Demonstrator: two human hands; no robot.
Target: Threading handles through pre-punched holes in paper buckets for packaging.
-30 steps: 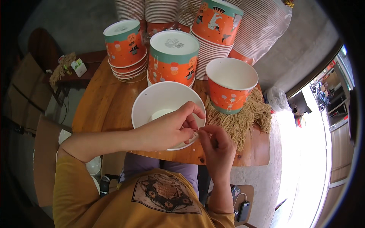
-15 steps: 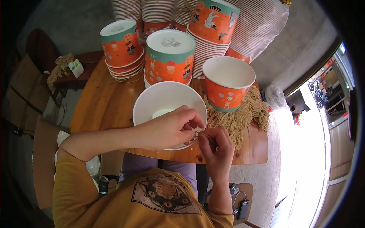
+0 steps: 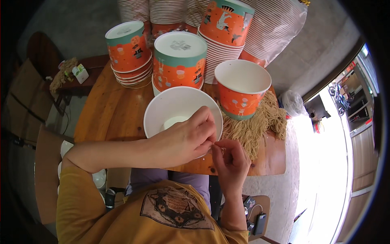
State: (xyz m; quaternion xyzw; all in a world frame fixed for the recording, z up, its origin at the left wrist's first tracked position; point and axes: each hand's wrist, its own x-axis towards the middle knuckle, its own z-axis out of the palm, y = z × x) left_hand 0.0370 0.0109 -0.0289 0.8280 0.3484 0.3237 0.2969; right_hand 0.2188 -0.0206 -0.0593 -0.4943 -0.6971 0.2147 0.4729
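Observation:
A white-lined paper bucket (image 3: 156, 107) stands on the near edge of the table with its mouth tipped toward me. My left hand (image 3: 189, 138) reaches across its opening, fingertips pinched together at the right side of the rim. Against those fingertips, just outside the rim, my right hand (image 3: 233, 162) is closed in a pinch too. A bit of thin tan cord (image 3: 222, 150) shows at the right fingers; most of it is hidden by the hands. Just beyond lies a heap of loose tan cords (image 3: 252, 132), with an upright orange paper bucket (image 3: 239, 99) resting on it.
Upside-down orange and green buckets stand on the wooden table (image 3: 95, 116): a left stack (image 3: 129, 49), a middle one (image 3: 178, 67) and a taller one (image 3: 225, 24). Plastic-wrapped stacks (image 3: 280, 28) rise behind. A phone (image 3: 260, 223) lies on a stool at lower right.
My left fingers have closed from a looser curl into a tight pinch against the right fingertips. The cord end that showed between the hands is now mostly covered. The view has shifted slightly.

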